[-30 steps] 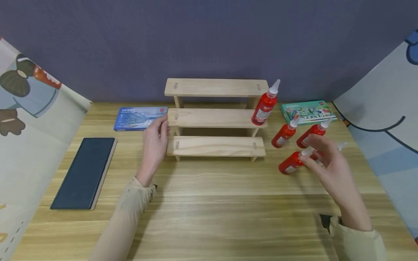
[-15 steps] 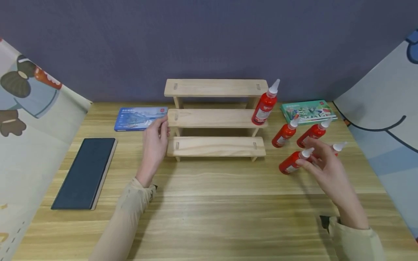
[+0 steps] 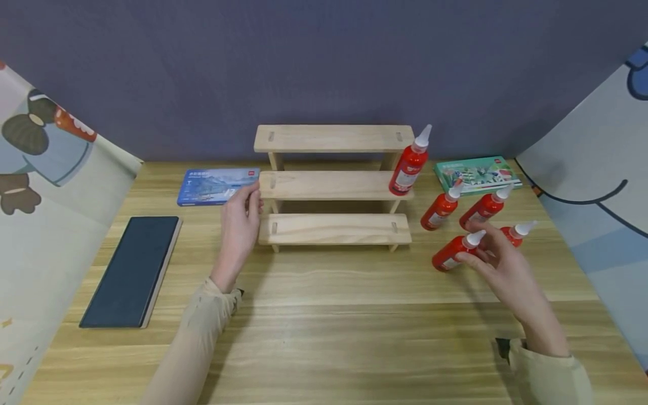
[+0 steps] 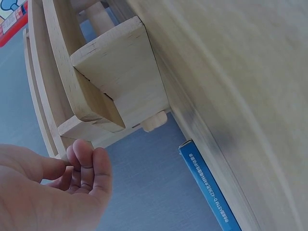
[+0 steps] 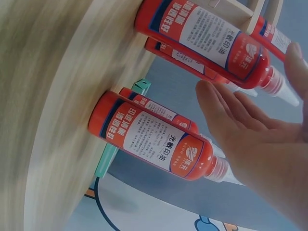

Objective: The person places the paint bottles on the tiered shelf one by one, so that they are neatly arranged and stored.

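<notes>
1. Five red bottles with pale pointed nozzles and white labels; contents cannot be made out. All upright.
2. One, the shelf bottle (image 3: 408,169), stands at the right end of the middle step of the wooden stand (image 3: 334,229).
3. Four on the table (image 3: 324,337), right of the stand: near bottle (image 3: 448,256), left bottle (image 3: 438,212), back bottle (image 3: 482,209), right bottle (image 3: 512,236).
4. Right hand (image 3: 506,273): thumb and fingers apart, either side of near bottle's upper part; cannot tell whether they touch.
5. Left hand (image 3: 240,219): fingers curled, pinching the left end of the stand's middle step.
6. Blue box (image 3: 210,187) flat beyond left hand; green box (image 3: 476,174) flat behind back bottle. Contents hidden.
</notes>
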